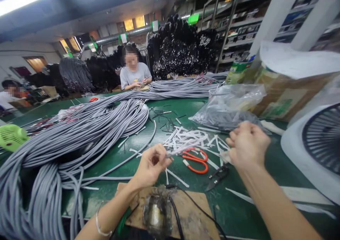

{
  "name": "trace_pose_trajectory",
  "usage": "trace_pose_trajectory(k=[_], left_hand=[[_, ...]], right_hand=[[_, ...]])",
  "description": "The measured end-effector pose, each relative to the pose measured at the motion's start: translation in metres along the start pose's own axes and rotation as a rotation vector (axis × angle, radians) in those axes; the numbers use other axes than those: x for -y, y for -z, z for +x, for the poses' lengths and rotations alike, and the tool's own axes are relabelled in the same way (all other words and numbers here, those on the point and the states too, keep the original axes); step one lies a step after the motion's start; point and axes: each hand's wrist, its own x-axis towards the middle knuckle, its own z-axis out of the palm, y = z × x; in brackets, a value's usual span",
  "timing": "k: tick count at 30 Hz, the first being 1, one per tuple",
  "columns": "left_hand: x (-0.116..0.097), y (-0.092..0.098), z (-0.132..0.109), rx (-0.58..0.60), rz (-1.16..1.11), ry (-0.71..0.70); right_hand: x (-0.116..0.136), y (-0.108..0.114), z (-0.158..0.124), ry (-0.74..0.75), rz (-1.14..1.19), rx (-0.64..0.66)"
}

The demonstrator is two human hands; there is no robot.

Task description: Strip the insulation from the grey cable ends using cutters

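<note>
My left hand pinches a grey cable near its end, thumb against fingers. Pale, blurred strands stick out from the pinch toward the right. My right hand is raised apart from it on the right, fingers curled closed and smeared a little by motion. A small whitish piece shows just under those fingers; whether they grip it is unclear. Between the hands lie orange-handled scissors and a pile of white strips. A dark cutting tool rests nearer to me.
Large coils of grey cable cover the left side. Close in front, a soldering pot stands on a brown board with black cords. A plastic bag, carton and fan occupy the right. A co-worker sits opposite.
</note>
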Motion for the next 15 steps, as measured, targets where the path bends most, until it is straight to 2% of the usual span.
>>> trace_pose_trajectory(k=[1,2,4,6,8,11,15], left_hand=[[-0.001,0.001,0.001,-0.016,-0.095,0.077],[-0.001,0.002,0.002,-0.021,-0.188,0.155],[-0.001,0.002,0.005,0.005,-0.328,0.272],[-0.001,0.002,0.007,0.045,-0.401,0.319],[-0.001,0.002,0.007,0.081,-0.437,0.354],[0.001,0.000,0.006,0.067,-0.433,0.404],[0.003,-0.005,0.005,-0.058,-0.325,0.423]], right_hand=[[0.003,-0.002,-0.001,-0.025,0.048,-0.039],[0.006,-0.006,-0.005,-0.054,0.087,-0.019],[0.011,-0.019,-0.021,-0.176,0.272,0.239],[0.015,-0.031,-0.038,-0.223,0.368,0.493],[0.016,-0.038,-0.050,-0.274,0.374,0.596],[0.016,-0.040,-0.055,-0.355,0.306,0.527],[0.016,-0.041,-0.057,-0.343,0.223,0.419]])
